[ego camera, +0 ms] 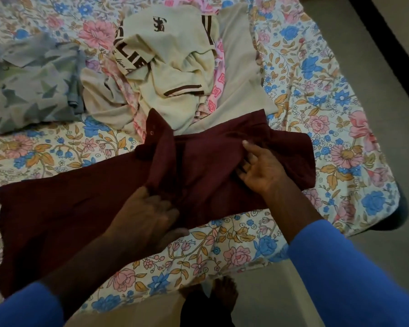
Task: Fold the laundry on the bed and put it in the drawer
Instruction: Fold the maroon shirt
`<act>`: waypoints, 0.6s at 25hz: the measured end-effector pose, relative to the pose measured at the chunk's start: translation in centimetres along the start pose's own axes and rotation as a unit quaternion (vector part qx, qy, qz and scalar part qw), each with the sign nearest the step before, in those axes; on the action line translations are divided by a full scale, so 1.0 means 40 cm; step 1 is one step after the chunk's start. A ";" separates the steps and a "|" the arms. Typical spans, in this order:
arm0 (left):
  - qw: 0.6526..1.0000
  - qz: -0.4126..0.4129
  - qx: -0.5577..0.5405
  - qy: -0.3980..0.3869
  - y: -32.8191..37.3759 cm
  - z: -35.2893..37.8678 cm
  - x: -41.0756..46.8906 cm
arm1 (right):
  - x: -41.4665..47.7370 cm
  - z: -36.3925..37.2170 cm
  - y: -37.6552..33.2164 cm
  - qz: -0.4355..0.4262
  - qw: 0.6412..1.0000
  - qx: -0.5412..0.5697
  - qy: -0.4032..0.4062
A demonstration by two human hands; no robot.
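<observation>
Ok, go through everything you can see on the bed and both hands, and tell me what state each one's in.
Maroon garment: spread flat, partly folded.
Cream shirt: crumpled, unfolded, on the pile.
Pink patterned cloth: bunched under the cream shirt.
Camouflage garment: lying loose, unfolded.
Left hand: gripping the maroon fabric.
Right hand: open, pressing the maroon garment.

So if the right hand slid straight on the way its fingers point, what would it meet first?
The right hand lies open on the maroon garment, fingers pointing up-left. Past more maroon cloth, it would probably meet the cream shirt in the pile first, though depth is hard to judge.
</observation>
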State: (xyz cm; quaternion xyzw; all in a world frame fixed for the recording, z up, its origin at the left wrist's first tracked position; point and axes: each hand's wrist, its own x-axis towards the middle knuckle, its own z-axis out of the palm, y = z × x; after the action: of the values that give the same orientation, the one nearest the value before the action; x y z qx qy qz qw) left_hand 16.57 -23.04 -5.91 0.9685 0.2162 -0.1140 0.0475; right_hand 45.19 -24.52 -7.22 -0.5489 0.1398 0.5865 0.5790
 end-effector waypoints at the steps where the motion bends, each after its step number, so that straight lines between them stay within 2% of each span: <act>1: 0.996 -0.080 -0.040 0.016 0.010 0.004 -0.008 | 0.000 0.001 0.002 -0.005 1.000 0.013 0.027; 3: 0.963 -0.220 -0.113 0.110 0.036 -0.035 0.013 | -0.005 -0.003 0.013 -0.023 0.995 0.073 0.071; 4: 0.940 -0.261 -0.151 0.162 0.043 -0.062 0.043 | -0.014 -0.002 0.023 -0.035 0.990 0.096 0.096; 6: 0.875 -0.339 -0.261 0.228 0.036 -0.107 0.136 | -0.040 -0.005 0.055 -0.057 0.982 0.092 0.158; 7: 0.849 -0.377 -0.301 0.216 0.019 -0.116 0.188 | -0.055 -0.011 0.072 -0.061 0.979 0.073 0.179; 8: 0.839 -0.411 -0.311 0.175 -0.003 -0.114 0.240 | -0.072 -0.016 0.085 -0.064 0.980 0.053 0.183; 10: 0.836 -0.454 -0.301 0.064 -0.050 -0.091 0.317 | -0.092 -0.018 0.091 -0.073 0.985 0.031 0.154; 11: 0.829 -0.459 -0.316 0.041 -0.073 -0.072 0.343 | -0.089 -0.018 0.085 -0.094 0.985 0.014 0.144; 13: 0.810 -0.447 -0.373 0.063 -0.106 -0.041 0.367 | -0.060 -0.020 0.065 -0.163 0.970 -0.005 0.182; 15: 0.776 -0.443 -0.433 0.119 -0.126 -0.013 0.376 | -0.035 -0.025 0.045 -0.212 0.946 -0.011 0.244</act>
State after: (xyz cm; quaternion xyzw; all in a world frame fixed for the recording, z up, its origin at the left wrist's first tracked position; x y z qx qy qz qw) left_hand 27.75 -12.27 -9.25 0.6485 0.6519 0.0990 0.3803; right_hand 43.78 -26.57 -7.31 -0.6982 0.1506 0.3000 0.6324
